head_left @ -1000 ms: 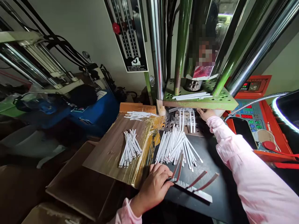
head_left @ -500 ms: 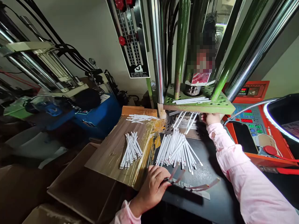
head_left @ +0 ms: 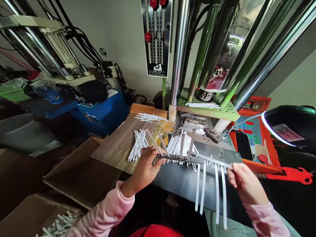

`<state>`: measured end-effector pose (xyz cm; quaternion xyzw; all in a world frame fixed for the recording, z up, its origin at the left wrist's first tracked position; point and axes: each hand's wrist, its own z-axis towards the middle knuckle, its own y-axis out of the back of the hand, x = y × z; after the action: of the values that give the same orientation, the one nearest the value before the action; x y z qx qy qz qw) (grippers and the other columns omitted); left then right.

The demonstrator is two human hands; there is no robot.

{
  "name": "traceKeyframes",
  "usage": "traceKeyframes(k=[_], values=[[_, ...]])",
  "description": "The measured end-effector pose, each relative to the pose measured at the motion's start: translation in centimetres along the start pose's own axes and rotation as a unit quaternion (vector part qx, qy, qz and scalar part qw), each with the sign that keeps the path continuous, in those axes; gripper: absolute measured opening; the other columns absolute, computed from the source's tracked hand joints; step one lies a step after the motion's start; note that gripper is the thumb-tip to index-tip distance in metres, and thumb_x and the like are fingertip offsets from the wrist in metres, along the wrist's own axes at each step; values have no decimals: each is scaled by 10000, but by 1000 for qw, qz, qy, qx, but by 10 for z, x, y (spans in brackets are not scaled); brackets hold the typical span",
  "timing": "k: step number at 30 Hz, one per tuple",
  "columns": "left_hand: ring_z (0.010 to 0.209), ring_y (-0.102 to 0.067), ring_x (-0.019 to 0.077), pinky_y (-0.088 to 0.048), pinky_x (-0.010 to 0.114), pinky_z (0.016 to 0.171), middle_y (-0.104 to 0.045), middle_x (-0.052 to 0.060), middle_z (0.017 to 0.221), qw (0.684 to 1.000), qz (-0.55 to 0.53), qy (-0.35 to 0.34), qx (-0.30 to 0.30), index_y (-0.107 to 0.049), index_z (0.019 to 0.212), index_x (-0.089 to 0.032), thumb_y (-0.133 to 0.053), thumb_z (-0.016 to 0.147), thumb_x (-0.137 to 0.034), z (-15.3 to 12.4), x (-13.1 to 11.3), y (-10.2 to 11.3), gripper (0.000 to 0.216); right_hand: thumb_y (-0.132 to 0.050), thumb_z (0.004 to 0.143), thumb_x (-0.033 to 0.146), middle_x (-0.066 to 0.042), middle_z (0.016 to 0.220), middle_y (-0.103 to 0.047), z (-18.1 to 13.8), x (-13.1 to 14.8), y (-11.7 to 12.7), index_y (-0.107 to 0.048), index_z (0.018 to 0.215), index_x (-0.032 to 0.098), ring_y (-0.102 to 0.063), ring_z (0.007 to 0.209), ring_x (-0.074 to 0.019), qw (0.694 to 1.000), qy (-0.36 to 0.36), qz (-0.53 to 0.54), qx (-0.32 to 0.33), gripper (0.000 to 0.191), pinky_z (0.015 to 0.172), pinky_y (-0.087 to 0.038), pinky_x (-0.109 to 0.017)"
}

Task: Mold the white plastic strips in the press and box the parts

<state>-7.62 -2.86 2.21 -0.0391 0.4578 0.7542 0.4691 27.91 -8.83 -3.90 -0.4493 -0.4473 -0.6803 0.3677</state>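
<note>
My left hand (head_left: pixel 146 163) pinches the left end of a thin metal bar (head_left: pixel 180 159) with several strips sticking up from it. My right hand (head_left: pixel 243 182) is closed on the right end of a second bar (head_left: pixel 214 162), from which several white strips (head_left: pixel 217 194) hang down. Both bars are held in the air above the dark work plate (head_left: pixel 182 181). Behind them lies a pile of white strips (head_left: pixel 179 144) on the plate, and a smaller bundle of white strips (head_left: pixel 138 148) lies on the wooden board (head_left: pixel 116 148).
A green-framed press (head_left: pixel 207 108) with chrome columns stands behind, its mould (head_left: pixel 194 122) under the platen. An orange control panel (head_left: pixel 249 131) and a ring lamp (head_left: pixel 286 126) are at the right. Open cardboard boxes (head_left: pixel 81 174) sit at the left, one holding white strips (head_left: pixel 59 225).
My right hand has pulled a bar of white strips out of the press and brought it down to the front. My left hand has lifted its bar off the plate.
</note>
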Motion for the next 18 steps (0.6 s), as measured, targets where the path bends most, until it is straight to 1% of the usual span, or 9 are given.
traceKeyframes(k=[2,4,6,8,10,11,14,16,18], values=[[959,-663,207,-474,342,890,-722,26,997,1000,5,-3,4,-618,1018,-234,-593,956,-216,9,2,-5,69,-537,926,567,-1,522,-553,-24,-9,-12,-508,772,276,-469,364,-174,991,-95,96,9,331,323,-346,-290],[967,-661,211,-469,346,890,-721,31,999,1000,-1,-7,7,-607,1009,-225,-613,950,-211,14,3,-15,62,-561,912,579,16,524,-550,-41,-18,-21,-505,785,277,-466,363,-166,982,-144,119,29,333,333,-342,-279],[979,-656,213,-463,348,894,-718,33,1003,1000,-14,-10,11,-601,1007,-218,-625,945,-198,18,4,-27,69,-548,914,598,24,534,-551,-49,-24,-25,-514,789,275,-497,393,-171,989,-130,38,55,348,367,-371,-279],[995,-651,215,-460,352,903,-715,36,1016,999,-29,-8,17,-604,1001,-215,-632,939,-185,21,4,-37,75,-575,890,603,29,546,-564,-48,-25,-22,-562,810,281,-545,433,-190,989,-81,-107,62,332,408,-403,-286],[990,-646,215,-460,355,901,-714,37,1012,999,-41,-6,25,-611,982,-213,-641,932,-183,25,2,-47,65,-620,858,603,36,548,-572,-39,-19,-15,-621,879,294,-573,454,-206,976,-35,-210,56,309,444,-436,-299],[990,-644,216,-458,360,904,-715,39,1011,999,-45,-7,30,-615,977,-211,-646,931,-184,28,1,-51,62,-618,860,607,38,557,-582,-30,-13,-12,-639,953,299,-581,462,-209,975,-25,-213,53,323,455,-453,-306],[1006,-633,220,-449,379,929,-717,46,1020,997,-57,-29,42,-642,987,-207,-650,932,-190,42,-2,-63,59,-554,902,625,-4,696,-674,5,11,-5,-614,1211,266,-642,568,-210,993,-17,-74,96,477,549,-547,-332],[1034,-622,223,-452,385,955,-708,53,1042,995,-73,-44,45,-679,1009,-214,-648,930,-190,57,0,-71,89,-597,875,631,-57,831,-728,33,25,-5,-650,1191,230,-675,662,-211,991,-10,-2,136,514,633,-586,-344],[1033,-619,217,-473,374,958,-682,56,1042,993,-101,-34,43,-722,1011,-222,-673,905,-185,77,7,-83,122,-683,805,634,-92,898,-747,64,30,-8,-714,1048,201,-691,733,-222,990,4,0,140,498,690,-594,-352]])
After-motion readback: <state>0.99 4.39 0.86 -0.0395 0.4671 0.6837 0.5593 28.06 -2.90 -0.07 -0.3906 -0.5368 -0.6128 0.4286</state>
